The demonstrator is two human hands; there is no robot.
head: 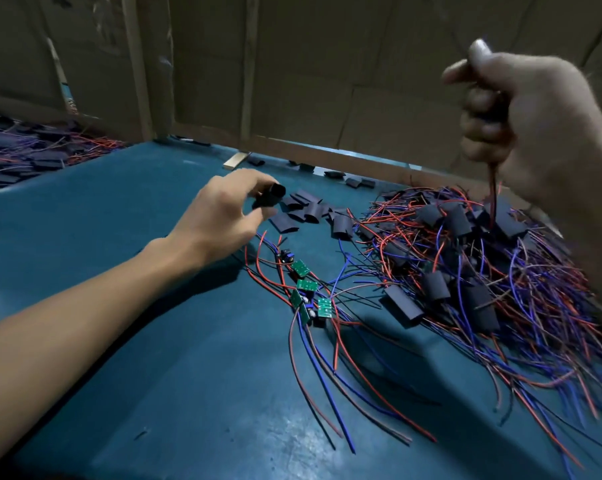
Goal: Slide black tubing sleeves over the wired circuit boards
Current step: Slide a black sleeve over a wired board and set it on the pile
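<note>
My left hand [223, 216] hovers over the blue table [119, 237], pinching a black tubing sleeve [270, 197] between thumb and fingers. My right hand [521, 126] is raised at the right, fisted around something dark, with red and dark wires [492, 199] hanging from it down to the pile. Several bare green circuit boards [308, 294] with red, blue and black wires lie in the middle. Loose black sleeves [310, 213] lie just beyond my left hand. A big pile of sleeved boards [483, 271] with tangled wires fills the right side.
Another heap of sleeved, wired boards [32, 150] lies at the far left. A few stray sleeves [334, 174] and a small wooden block [236, 160] sit along the table's back edge. Cardboard walls [292, 64] rise behind the table.
</note>
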